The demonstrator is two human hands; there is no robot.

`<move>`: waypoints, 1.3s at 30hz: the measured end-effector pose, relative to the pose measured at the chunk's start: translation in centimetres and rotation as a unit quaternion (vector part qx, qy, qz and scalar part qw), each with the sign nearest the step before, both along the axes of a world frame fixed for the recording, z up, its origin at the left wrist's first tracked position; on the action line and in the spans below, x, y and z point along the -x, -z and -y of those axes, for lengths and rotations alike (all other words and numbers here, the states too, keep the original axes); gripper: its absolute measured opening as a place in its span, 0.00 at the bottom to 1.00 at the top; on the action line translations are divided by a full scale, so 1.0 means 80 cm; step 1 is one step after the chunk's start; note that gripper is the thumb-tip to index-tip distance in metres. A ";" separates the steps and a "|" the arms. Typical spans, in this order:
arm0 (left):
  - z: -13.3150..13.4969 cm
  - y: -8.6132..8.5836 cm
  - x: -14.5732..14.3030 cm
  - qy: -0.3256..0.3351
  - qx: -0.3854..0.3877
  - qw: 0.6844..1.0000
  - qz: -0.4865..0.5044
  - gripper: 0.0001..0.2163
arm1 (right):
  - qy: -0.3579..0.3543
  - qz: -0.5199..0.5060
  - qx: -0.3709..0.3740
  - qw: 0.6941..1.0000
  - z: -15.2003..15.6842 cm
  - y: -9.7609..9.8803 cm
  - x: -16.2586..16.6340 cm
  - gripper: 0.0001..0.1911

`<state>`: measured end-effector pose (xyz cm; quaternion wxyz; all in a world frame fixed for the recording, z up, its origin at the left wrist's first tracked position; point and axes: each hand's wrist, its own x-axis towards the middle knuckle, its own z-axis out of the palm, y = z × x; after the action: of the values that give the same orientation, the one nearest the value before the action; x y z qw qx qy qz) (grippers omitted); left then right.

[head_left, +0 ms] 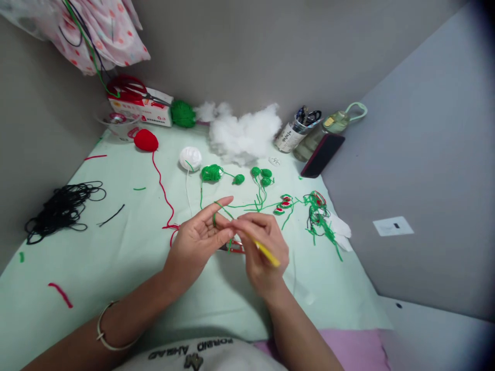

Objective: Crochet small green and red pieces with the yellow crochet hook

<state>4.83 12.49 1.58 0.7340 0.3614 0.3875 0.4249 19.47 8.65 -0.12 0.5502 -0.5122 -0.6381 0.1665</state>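
My left hand (199, 238) is raised over the pale green table cover (116, 257), fingers stretched, with green yarn (220, 208) looped over the index finger and pinched near the fingertips. My right hand (263, 247) is closed on a yellow-handled crochet hook (266, 252), its tip meeting the yarn at my left fingertips. A small red and green crochet piece (235, 247) lies just under the hands. The green strand runs away toward small green crocheted pieces (261, 176) farther back.
A red yarn ball (146, 139), a white ball (190, 157), a green ball (183, 113), white stuffing (243, 134), a black thread tangle (62, 208), finished pieces (317, 206), a jar with scissors (297, 131), a bottle (328, 131) and a phone (323, 154) surround the hands.
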 end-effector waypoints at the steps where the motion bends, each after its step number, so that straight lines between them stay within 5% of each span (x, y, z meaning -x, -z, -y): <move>1: 0.001 0.000 -0.001 0.014 0.015 1.000 0.014 0.30 | 0.017 0.061 -0.039 0.997 0.003 0.003 0.002 0.19; 4: -0.001 0.000 0.000 0.065 0.075 0.992 0.079 0.26 | 0.027 0.091 -0.090 0.991 0.005 0.003 0.002 0.23; 8: -0.011 0.004 0.006 0.069 0.106 0.984 0.126 0.17 | 0.001 -0.113 -0.025 0.993 -0.007 -0.010 -0.009 0.11; 12: -0.014 0.007 0.011 0.049 0.073 0.992 0.095 0.14 | -0.034 -0.282 0.058 0.957 -0.016 -0.017 -0.016 0.07; 18: -0.005 0.004 0.004 0.037 0.011 0.999 0.028 0.22 | -0.060 -0.189 0.078 0.977 -0.013 -0.012 -0.009 0.06; 24: -0.009 0.002 0.006 0.056 0.052 0.996 0.053 0.15 | -0.098 -0.305 0.142 0.937 -0.015 -0.015 -0.015 0.09; 27: -0.010 0.000 0.009 0.050 0.048 0.997 0.039 0.15 | -0.084 -0.259 0.121 0.955 -0.011 -0.016 -0.016 0.09; 31: -0.008 0.002 0.010 0.028 0.023 0.999 0.003 0.18 | -0.060 -0.023 -0.024 0.998 -0.003 -0.011 -0.013 0.11; 35: -0.007 0.008 0.007 0.062 0.061 0.992 0.089 0.21 | -0.011 0.213 -0.105 0.971 0.000 -0.004 -0.011 0.20; 39: -0.009 0.010 0.007 0.091 0.112 0.981 0.128 0.18 | -0.030 0.116 -0.109 0.987 -0.004 -0.005 -0.010 0.20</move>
<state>4.24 13.22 0.77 0.8487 0.2533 0.3011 0.3534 20.30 8.98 0.28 0.5201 -0.4452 -0.7270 0.0522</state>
